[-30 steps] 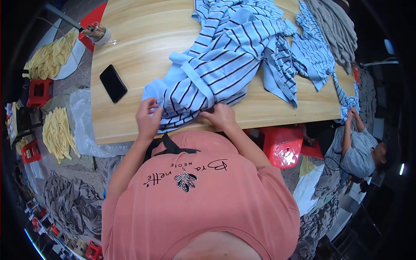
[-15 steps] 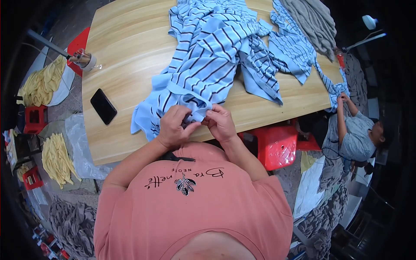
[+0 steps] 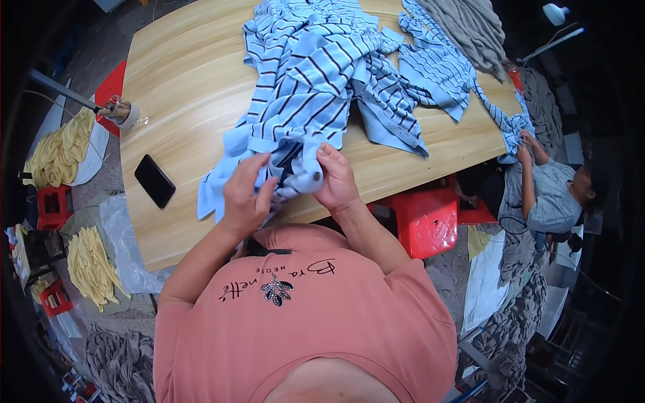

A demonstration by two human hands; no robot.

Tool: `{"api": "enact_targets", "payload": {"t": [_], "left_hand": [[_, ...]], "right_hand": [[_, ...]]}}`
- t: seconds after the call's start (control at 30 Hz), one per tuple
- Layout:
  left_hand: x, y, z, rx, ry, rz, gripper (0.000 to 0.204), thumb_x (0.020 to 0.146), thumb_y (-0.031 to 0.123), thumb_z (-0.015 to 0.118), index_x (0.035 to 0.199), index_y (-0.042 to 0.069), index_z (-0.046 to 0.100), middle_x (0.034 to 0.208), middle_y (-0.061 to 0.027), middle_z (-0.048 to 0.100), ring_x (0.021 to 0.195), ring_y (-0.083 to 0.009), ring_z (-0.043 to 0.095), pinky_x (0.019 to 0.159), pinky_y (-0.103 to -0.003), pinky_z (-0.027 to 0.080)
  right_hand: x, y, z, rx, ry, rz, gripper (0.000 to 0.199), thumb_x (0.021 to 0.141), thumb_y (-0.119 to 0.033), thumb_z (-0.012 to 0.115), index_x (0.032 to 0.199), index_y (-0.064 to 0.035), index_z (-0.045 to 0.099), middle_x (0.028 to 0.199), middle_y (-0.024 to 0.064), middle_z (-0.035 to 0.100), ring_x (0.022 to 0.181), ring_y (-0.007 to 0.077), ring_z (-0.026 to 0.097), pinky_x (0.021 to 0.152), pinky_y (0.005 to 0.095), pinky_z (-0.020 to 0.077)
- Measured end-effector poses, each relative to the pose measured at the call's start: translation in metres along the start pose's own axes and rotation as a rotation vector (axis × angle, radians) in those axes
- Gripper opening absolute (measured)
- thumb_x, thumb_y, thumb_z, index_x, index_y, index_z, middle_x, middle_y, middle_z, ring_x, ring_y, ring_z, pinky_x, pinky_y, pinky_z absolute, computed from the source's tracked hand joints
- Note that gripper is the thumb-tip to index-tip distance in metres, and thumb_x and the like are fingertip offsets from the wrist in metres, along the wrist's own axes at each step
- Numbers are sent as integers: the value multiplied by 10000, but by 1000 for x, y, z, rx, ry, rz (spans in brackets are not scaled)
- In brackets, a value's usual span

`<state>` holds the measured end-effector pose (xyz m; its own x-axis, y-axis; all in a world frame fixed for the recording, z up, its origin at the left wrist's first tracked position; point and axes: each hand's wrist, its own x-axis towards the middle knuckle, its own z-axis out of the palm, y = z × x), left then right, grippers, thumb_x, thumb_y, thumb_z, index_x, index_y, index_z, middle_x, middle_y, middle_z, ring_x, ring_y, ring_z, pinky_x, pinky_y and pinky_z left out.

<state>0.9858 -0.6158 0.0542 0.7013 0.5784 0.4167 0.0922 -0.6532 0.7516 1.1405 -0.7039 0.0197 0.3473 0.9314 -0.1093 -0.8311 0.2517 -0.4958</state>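
Observation:
A light-blue knit garment with dark stripes lies bunched on the table, its near end reaching my hands at the front edge. My left hand grips the left side of a plain blue band, with some fingers hidden in the folds. At the right side of the same opening, my right hand pinches the cloth between thumb and fingers. Between the hands the opening gapes and shows a darker inside. A small dark spot shows on the cloth by my right thumb.
On the wooden table are a black phone, a clear container, more striped blue pieces and grey cloth. A red stool stands by the front edge. At right, a co-worker handles blue striped cloth.
My hands have moved apart, the left one to the left and the right one slightly up. The band between them has opened out. The whole view has shifted a little.

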Motion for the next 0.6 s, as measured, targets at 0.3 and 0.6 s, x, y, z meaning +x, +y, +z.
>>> {"api": "enact_targets", "payload": {"t": [0.3, 0.6], "left_hand": [[31, -7, -5, -375, -326, -10, 323, 629, -63, 543, 939, 22, 580, 892, -117, 609, 804, -237, 590, 698, -291, 457], [38, 56, -48, -111, -861, 97, 205, 765, 180, 614, 658, 53, 494, 548, -136, 483, 476, -308, 472, 451, -380, 360]], "right_hand": [[-25, -21, 24, -629, -323, 123, 243, 764, -201, 634, 898, -31, 523, 739, 2, 570, 619, 127, 550, 531, 265, 429], [-33, -44, 11, -1745, 165, -802, 180, 650, -19, 583, 824, -47, 542, 758, 118, 555, 675, 324, 551, 564, 406, 436]]}}
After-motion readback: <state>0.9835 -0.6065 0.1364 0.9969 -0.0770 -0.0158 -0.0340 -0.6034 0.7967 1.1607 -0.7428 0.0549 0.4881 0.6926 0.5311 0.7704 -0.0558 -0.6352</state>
